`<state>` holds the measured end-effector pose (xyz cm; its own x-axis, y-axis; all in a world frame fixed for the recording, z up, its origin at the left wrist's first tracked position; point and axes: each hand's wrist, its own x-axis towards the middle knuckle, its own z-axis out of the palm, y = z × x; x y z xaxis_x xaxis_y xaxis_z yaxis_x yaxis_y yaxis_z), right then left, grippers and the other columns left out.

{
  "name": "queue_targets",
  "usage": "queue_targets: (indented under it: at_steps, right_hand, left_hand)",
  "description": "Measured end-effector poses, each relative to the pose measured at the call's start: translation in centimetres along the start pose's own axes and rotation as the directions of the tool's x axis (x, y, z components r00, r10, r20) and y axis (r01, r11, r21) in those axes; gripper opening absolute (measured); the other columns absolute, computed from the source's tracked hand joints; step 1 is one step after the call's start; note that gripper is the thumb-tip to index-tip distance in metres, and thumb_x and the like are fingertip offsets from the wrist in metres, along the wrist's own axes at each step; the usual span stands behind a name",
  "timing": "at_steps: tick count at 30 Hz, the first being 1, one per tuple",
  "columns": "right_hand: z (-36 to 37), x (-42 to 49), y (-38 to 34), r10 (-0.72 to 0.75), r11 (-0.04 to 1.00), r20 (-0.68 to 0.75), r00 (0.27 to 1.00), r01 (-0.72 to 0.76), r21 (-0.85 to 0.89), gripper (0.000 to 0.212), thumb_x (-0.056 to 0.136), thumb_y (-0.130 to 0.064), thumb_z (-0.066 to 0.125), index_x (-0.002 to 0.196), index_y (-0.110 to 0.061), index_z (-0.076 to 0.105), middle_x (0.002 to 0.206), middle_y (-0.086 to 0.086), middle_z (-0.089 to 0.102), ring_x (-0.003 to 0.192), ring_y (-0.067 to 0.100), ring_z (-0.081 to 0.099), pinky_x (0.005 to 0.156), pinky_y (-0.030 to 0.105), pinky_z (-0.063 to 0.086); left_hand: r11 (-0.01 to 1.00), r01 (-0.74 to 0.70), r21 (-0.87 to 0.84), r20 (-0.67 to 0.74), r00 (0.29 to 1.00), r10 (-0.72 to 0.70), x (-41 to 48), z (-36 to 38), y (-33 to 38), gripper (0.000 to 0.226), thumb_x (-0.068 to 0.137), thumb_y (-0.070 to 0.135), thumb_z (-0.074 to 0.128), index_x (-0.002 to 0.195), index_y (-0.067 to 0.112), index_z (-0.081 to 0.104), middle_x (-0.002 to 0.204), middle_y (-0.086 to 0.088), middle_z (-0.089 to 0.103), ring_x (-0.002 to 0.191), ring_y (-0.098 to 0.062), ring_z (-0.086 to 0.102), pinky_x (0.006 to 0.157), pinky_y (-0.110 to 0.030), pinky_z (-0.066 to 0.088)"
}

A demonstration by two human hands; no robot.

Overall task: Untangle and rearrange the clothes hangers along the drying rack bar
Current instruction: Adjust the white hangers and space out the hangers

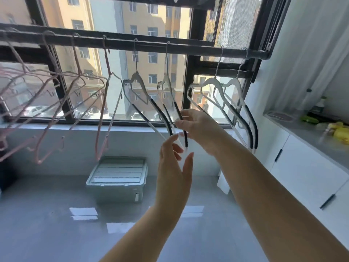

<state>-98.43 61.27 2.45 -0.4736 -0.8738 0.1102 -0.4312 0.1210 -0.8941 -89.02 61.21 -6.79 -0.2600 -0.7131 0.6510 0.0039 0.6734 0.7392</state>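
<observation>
Our right hand (198,127) pinches the lower arm of a white hanger (177,110) midway along the rack bar (151,44), left hand (174,163) loose-fingered just beneath, perhaps touching; next we should ease it off its left neighbour (156,108).

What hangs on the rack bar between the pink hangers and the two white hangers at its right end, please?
Two white hangers with black grips hang there, the right hand pinching one, as the head view shows.

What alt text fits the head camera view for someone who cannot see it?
A person's right hand pinches a white, black-gripped hanger hanging from a dark rack bar by a window; the left hand is open below. Pink hangers crowd the bar's left.
</observation>
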Motion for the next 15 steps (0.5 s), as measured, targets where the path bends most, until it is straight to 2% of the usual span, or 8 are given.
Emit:
queue_targets:
  at_steps: [2, 4, 7, 11, 15]
  right_hand:
    - [0.7, 0.5, 0.1, 0.024, 0.998, -0.004, 1.0, -0.024, 0.065, 0.039, 0.092, -0.018, 0.053, 0.127, -0.004, 0.046, 0.116, 0.012, 0.059, 0.099, 0.021, 0.06, 0.091, 0.035, 0.051]
    - [1.2, 0.7, 0.2, 0.042, 0.991, -0.037, 0.998, -0.037, 0.129, 0.03, 0.094, -0.016, 0.047, 0.121, -0.003, 0.05, 0.095, 0.009, 0.059, 0.083, 0.017, 0.058, 0.083, 0.031, 0.053]
    - [2.1, 0.4, 0.3, 0.054, 0.976, -0.123, 0.991, -0.026, 0.216, 0.027, 0.097, -0.023, 0.04, 0.114, -0.007, 0.054, 0.069, 0.0, 0.046, 0.062, 0.013, 0.046, 0.064, 0.028, 0.044]
    - [2.6, 0.3, 0.3, 0.049, 0.961, -0.216, 0.975, 0.013, 0.277, 0.025, 0.098, -0.026, 0.036, 0.105, -0.011, 0.055, 0.068, -0.001, 0.041, 0.055, 0.011, 0.04, 0.053, 0.023, 0.037]
    - [2.1, 0.2, 0.3, 0.069, 0.945, -0.256, 0.964, 0.019, 0.327, 0.026, 0.098, -0.025, 0.037, 0.11, -0.01, 0.055, 0.065, -0.001, 0.041, 0.047, 0.009, 0.039, 0.048, 0.023, 0.036]
  left_hand:
    - [0.999, 0.002, 0.037, 0.032, 0.999, -0.003, 0.1, -0.3, -0.3, 0.045, 0.085, 0.016, 0.06, 0.122, 0.03, 0.04, 0.086, 0.016, 0.044, 0.074, -0.001, 0.046, 0.067, -0.006, 0.039]
    - [0.998, 0.017, 0.062, 0.067, 0.998, -0.021, 0.3, -0.4, -0.6, 0.043, 0.086, 0.017, 0.058, 0.126, 0.026, 0.044, 0.087, 0.016, 0.044, 0.072, -0.002, 0.047, 0.066, -0.006, 0.039]
    - [0.997, 0.0, 0.078, 0.118, 0.993, -0.009, 0.5, -0.4, -0.6, 0.038, 0.086, 0.016, 0.058, 0.123, 0.023, 0.052, 0.089, 0.016, 0.045, 0.07, -0.004, 0.051, 0.065, -0.006, 0.041]
    - [1.0, 0.01, 0.027, 0.152, 0.988, -0.014, 0.9, -0.4, -0.5, 0.031, 0.083, 0.009, 0.062, 0.111, 0.021, 0.061, 0.092, 0.024, 0.048, 0.075, -0.001, 0.056, 0.069, -0.008, 0.045]
    - [1.0, 0.017, 0.0, 0.142, 0.99, -0.017, 1.5, -0.3, -0.5, 0.024, 0.081, 0.011, 0.065, 0.103, 0.021, 0.066, 0.088, 0.022, 0.057, 0.076, -0.001, 0.06, 0.073, -0.011, 0.048]
